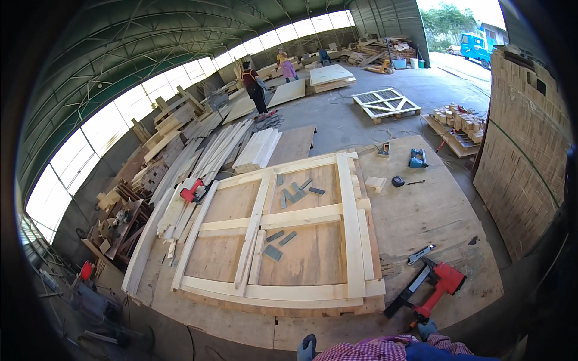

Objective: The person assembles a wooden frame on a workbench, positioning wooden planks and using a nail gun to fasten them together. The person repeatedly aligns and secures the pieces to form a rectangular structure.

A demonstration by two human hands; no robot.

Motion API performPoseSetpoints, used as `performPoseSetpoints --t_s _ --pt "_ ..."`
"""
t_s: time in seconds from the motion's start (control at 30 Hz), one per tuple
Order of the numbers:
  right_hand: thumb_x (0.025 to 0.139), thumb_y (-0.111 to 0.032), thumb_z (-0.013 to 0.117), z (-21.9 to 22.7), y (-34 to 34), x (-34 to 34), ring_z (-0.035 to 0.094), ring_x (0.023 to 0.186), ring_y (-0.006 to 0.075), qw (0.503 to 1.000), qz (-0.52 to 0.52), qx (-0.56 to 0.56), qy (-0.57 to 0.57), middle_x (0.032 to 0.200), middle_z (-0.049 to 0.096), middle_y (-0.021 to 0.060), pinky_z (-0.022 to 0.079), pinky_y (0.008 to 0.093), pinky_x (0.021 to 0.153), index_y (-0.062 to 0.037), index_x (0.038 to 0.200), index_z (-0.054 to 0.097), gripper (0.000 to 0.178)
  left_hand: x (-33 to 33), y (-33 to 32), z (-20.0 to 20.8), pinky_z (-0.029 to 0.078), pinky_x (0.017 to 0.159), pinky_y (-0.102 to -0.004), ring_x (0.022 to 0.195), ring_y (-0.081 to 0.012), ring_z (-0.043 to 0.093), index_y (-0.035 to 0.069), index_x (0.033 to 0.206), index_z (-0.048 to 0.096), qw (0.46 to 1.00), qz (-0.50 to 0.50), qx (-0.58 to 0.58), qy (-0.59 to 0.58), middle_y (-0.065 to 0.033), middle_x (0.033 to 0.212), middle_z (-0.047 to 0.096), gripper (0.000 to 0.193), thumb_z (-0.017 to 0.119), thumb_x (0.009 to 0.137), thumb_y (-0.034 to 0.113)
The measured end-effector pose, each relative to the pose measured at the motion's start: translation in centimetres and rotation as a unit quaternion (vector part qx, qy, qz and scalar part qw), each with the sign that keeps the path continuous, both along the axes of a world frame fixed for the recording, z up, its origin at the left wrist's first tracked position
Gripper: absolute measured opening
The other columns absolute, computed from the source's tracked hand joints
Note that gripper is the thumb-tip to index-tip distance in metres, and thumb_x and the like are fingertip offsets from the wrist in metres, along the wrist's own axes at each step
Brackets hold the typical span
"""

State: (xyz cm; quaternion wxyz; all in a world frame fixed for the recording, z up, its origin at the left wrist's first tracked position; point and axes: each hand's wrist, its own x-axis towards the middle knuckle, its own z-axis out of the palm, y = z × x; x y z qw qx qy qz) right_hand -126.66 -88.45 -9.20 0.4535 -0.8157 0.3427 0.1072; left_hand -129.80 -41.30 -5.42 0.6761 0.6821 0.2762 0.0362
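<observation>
1. Weighing up the nearer red nail gun [447, 280]: probably feeling heavy and rigid, likely balancing toward the bulky head, and hardly yielding under a firm grip.
2. Calling, by the look of it, for a full-palm hold around the red handle [427, 305], keeping clear of the long black magazine [410, 290].
3. Appearing at the near right part of the plywood table [481, 265], to the right of the wooden frame [351, 222].
4. Reaching with the handle's lower end to just beside the gloved right hand [427, 330]; possibly touching.
5. Showing too little of the right fingers to tell between gripping and merely resting alongside.
6. Hovering by the near table edge with the gloved left hand [306, 347], well apart from the gun; seemingly curling the fingers, but hiding any contents.
</observation>
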Motion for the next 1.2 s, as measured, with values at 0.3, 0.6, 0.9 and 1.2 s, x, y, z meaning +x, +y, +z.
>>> performPoseSetpoints --t_s 0.3,0.6,0.9,1.2 --pt "0.074 -0.022 0.069 -0.3 -0.5 0.2 0.065 0.096 0.0322 0.999 0.025 0.026 0.005 0.102 0.067 0.0193 0.050 0.0397 0.085 0.0006 0.111 0.059 0.045 -0.2 -0.2 -0.1 0.048 0.083 -0.0271 0.094 -0.0146 0.059 0.002 0.117 0.063 1.000 -0.001 0.015 0.005 -0.0061 0.105 0.066 0.037 0.062 0.093 0.030" --pt "0.076 -0.024 0.064 2.6 0.1 -0.1 0.065 0.098 0.0342 0.999 0.039 0.000 0.004 0.100 0.068 0.0197 0.050 0.0408 0.083 -0.0027 0.106 0.064 0.037 -0.3 -1.3 0.2 0.048 0.065 -0.0247 0.076 -0.0102 0.058 0.005 0.115 0.064 0.999 0.024 -0.017 -0.027 -0.0042 0.094 0.065 0.036 0.064 0.092 0.032" --pt "0.074 -0.024 0.067 1.3 -0.7 -0.3 0.064 0.098 0.0352 0.998 0.063 -0.008 0.030 0.103 0.067 0.0207 0.050 0.0418 0.084 -0.0011 0.110 0.061 0.044 -1.2 0.8 -0.2 0.052 0.083 -0.0287 0.094 -0.0180 0.065 -0.005 0.116 0.061 0.996 -0.004 0.016 0.082 -0.0125 0.105 0.068 0.031 0.061 0.091 0.014" --pt "0.072 -0.025 0.069 -1.9 -1.8 -0.7 0.062 0.101 0.0367 0.997 0.072 -0.005 0.022 0.105 0.065 0.0221 0.049 0.0416 0.087 -0.0013 0.113 0.059 0.048 -1.8 -0.3 0.6 0.053 0.084 -0.0291 0.093 -0.0181 0.066 -0.005 0.116 0.061 0.998 0.022 -0.056 0.032 -0.0126 0.104 0.068 0.031 0.061 0.089 0.010"
